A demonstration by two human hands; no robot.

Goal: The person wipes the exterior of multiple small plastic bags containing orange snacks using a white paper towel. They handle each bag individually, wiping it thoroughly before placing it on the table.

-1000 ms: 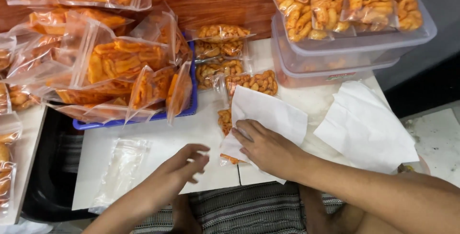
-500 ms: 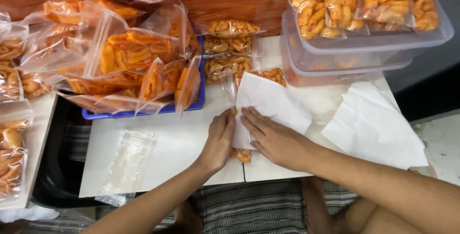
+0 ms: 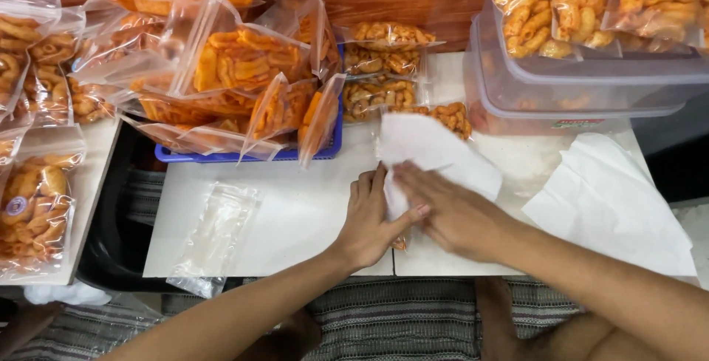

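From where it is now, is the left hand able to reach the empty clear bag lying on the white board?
Probably yes. The left hand rests on the white paper, and the empty clear bag lies flat to its left on the same white board, with nothing between them.

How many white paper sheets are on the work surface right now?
2: one white paper sheet under both hands at centre, another white paper sheet lying loose at right. More may be hidden beneath.
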